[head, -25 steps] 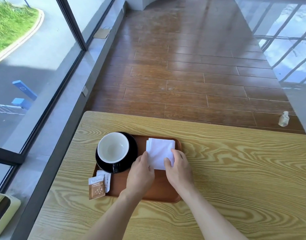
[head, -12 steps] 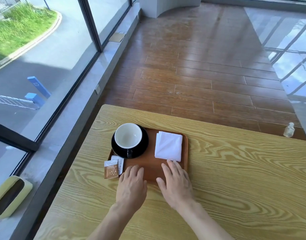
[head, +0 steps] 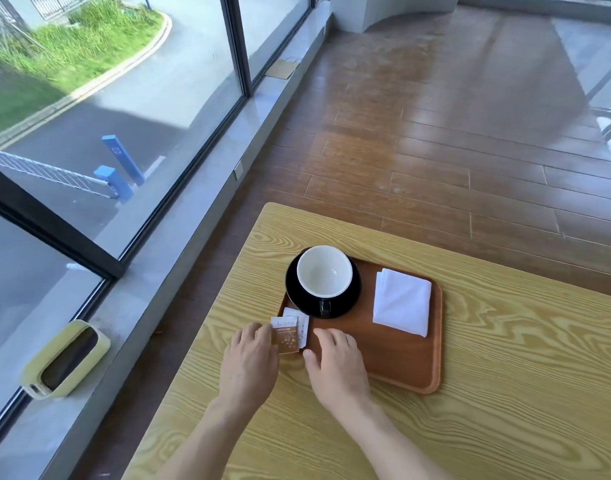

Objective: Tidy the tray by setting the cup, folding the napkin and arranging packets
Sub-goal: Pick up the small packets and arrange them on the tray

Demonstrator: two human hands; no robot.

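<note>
You're in a café-like seating area: a wood-grain table (head: 504, 358) beside floor-to-ceiling windows (head: 106, 116), a plank floor (head: 435, 133), and a serving tray (head: 401, 368).

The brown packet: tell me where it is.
In the head view, the brown packet lies at the tray's near-left corner, atop white packets, just before the saucer, with the left hand's fingers touching it.

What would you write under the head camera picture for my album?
Both hands reach the packets at the tray's corner, beside the cup and folded napkin.
</note>
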